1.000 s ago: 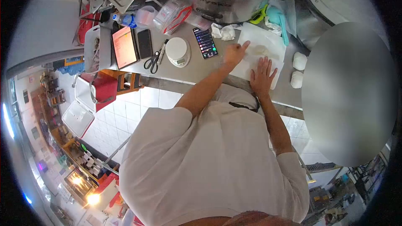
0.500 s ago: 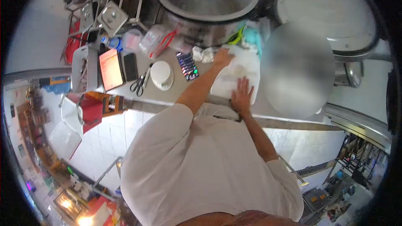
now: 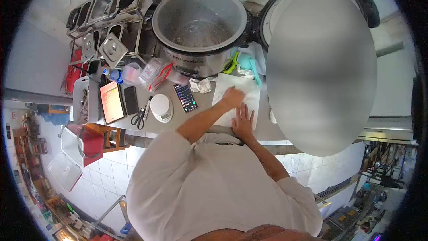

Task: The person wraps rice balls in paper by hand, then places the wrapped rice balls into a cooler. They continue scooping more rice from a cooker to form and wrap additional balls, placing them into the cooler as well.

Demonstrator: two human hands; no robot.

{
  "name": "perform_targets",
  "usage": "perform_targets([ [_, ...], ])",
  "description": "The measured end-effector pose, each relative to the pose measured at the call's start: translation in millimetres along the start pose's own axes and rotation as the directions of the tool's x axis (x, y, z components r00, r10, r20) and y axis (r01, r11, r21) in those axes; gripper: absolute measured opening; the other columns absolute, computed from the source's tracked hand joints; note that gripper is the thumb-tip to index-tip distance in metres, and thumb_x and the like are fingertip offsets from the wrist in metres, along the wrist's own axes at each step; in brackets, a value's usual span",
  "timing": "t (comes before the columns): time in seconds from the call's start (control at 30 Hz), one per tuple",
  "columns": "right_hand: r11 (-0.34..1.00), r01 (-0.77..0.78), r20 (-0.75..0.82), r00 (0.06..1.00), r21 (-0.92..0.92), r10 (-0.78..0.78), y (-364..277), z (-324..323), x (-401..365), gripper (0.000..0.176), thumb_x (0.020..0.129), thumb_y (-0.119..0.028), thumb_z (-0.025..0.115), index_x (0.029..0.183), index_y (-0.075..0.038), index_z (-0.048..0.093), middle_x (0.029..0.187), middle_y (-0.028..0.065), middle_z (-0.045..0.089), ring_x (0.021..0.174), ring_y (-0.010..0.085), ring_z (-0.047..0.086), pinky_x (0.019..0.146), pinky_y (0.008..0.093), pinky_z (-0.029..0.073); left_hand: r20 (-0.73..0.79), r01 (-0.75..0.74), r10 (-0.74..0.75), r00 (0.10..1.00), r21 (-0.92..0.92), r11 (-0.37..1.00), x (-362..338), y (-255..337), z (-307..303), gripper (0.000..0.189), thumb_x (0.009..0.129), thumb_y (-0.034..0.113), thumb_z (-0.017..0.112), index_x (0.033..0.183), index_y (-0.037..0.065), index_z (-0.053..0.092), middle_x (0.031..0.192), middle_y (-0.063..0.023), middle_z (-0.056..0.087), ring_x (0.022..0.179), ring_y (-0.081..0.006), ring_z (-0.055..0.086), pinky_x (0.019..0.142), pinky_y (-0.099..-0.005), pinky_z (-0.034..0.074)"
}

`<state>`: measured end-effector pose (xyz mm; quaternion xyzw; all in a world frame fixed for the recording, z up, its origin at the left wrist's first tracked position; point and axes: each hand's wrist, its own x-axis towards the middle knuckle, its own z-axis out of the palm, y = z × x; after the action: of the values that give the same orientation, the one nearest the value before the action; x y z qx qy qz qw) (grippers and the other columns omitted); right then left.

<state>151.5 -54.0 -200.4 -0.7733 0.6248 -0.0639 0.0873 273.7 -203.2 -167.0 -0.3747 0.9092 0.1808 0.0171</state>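
Note:
A flat white cutting board (image 3: 223,87) lies near the counter's front edge. My left hand (image 3: 234,97) rests on the middle of it with its fingers curled closed; whatever they may hold is hidden. Just below and to the right, my right hand (image 3: 243,122) lies flat on the board's lower part, fingers spread, holding nothing. Crumpled white tissue (image 3: 201,85) sits off the board's upper left corner. Beyond its upper right stand a turquoise item (image 3: 246,64) and a lime-green handled thing (image 3: 231,64).
A large open cooker (image 3: 198,27) stands behind the board. To the left are a phone (image 3: 185,98), a kitchen scale (image 3: 161,107), scissors (image 3: 139,118), a tablet (image 3: 112,102) and a plastic tub (image 3: 154,73). A blurred oval hides much of the right side.
My left hand has come from the board's far edge down to its middle, closer to my right hand. My right hand stays flat on the board. The camera view has shifted.

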Motion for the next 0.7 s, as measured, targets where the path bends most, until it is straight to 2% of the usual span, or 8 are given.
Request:
perform_targets([
  [0.13, 0.988, -0.034, 0.025, 0.999, 0.151, 0.031, 6, 1, -8, 0.074, 0.088, -0.024, 0.062, 0.153, -0.003, 0.034, 0.162, 0.0166, 0.027, 0.150, 0.0355, 0.025, 0.117, 0.0674, 0.016, -0.395, -0.109, 0.120, 0.911, 0.049, 0.993, -52, 3, 55, 0.046, 0.083, 0.015, 0.065, 0.129, 0.011, 0.063, 0.144, -0.0090, 0.055, 0.134, -0.0264, 0.051, 0.117, -0.0442, 0.036],
  [0.17, 0.975, -0.048, 0.039, 0.998, 0.217, 0.040, 3, -12, -9, 0.073, 0.087, -0.023, 0.063, 0.152, -0.004, 0.037, 0.161, 0.0151, 0.029, 0.150, 0.0347, 0.026, 0.117, 0.0671, 0.016, -0.375, -0.097, 0.114, 0.920, 0.063, 0.993, -55, 3, 58, 0.048, 0.084, 0.015, 0.064, 0.133, 0.012, 0.060, 0.147, -0.0086, 0.052, 0.137, -0.0258, 0.048, 0.117, -0.0446, 0.035],
  [0.2, 0.969, -0.019, -0.100, 0.994, 0.245, 0.045, -1, -25, -11, 0.069, 0.085, -0.023, 0.066, 0.149, -0.010, 0.044, 0.156, 0.0107, 0.036, 0.145, 0.0323, 0.033, 0.115, 0.0686, 0.019, -0.357, -0.082, 0.104, 0.928, 0.077, 0.994, -58, 2, 61, 0.051, 0.085, 0.014, 0.063, 0.136, 0.012, 0.058, 0.151, -0.0081, 0.048, 0.140, -0.0252, 0.045, 0.118, -0.0449, 0.034],
  [0.3, 0.992, 0.027, -0.143, 0.989, -0.122, -0.045, -4, -63, 11, 0.065, 0.084, -0.025, 0.068, 0.146, -0.015, 0.050, 0.153, 0.0060, 0.041, 0.141, 0.0291, 0.038, 0.112, 0.0703, 0.022, -0.336, -0.108, 0.140, 0.931, 0.111, 0.988, -62, -2, 63, 0.056, 0.087, 0.013, 0.061, 0.142, 0.012, 0.053, 0.154, -0.0082, 0.045, 0.143, -0.0248, 0.041, 0.120, -0.0456, 0.032],
  [0.4, 0.979, 0.004, -0.102, 0.994, -0.205, -0.026, 27, -47, 19, 0.060, 0.085, -0.024, 0.069, 0.143, -0.016, 0.052, 0.149, 0.0023, 0.046, 0.139, 0.0242, 0.039, 0.112, 0.0701, 0.022, -0.364, -0.166, 0.203, 0.909, 0.130, 0.977, -72, -6, 64, 0.054, 0.089, 0.013, 0.059, 0.143, 0.012, 0.053, 0.154, -0.0084, 0.045, 0.143, -0.0247, 0.042, 0.120, -0.0463, 0.031],
  [0.53, 0.989, 0.042, -0.134, 0.989, -0.142, -0.061, 68, -1, 10, 0.048, 0.086, -0.020, 0.067, 0.133, -0.016, 0.058, 0.135, -0.0020, 0.058, 0.132, 0.0186, 0.048, 0.111, 0.0659, 0.026, -0.384, -0.182, 0.239, 0.892, 0.179, 0.967, -91, -32, 78, 0.049, 0.092, 0.016, 0.057, 0.140, 0.010, 0.055, 0.152, -0.0095, 0.048, 0.142, -0.0245, 0.043, 0.119, -0.0470, 0.032],
  [0.63, 0.995, 0.068, -0.112, 0.991, -0.080, -0.077, 84, 17, 13, 0.040, 0.087, -0.018, 0.067, 0.126, -0.016, 0.060, 0.121, -0.0010, 0.067, 0.121, 0.0183, 0.056, 0.106, 0.0594, 0.033, -0.159, -0.135, 0.150, 0.976, 0.100, 0.986, -102, -41, 79, 0.043, 0.093, 0.020, 0.058, 0.135, 0.008, 0.059, 0.146, -0.0098, 0.054, 0.139, -0.0252, 0.047, 0.118, -0.0449, 0.035],
  [0.7, 0.998, 0.056, -0.076, 0.996, 0.021, -0.054, 90, 11, 23, 0.035, 0.087, -0.018, 0.069, 0.121, -0.014, 0.061, 0.111, 0.0022, 0.071, 0.113, 0.0204, 0.063, 0.100, 0.0519, 0.040, -0.283, -0.101, 0.096, 0.954, -0.002, 0.995, -104, -33, 76, 0.040, 0.093, 0.020, 0.058, 0.131, 0.007, 0.061, 0.140, -0.0097, 0.058, 0.134, -0.0262, 0.051, 0.114, -0.0434, 0.038],
])
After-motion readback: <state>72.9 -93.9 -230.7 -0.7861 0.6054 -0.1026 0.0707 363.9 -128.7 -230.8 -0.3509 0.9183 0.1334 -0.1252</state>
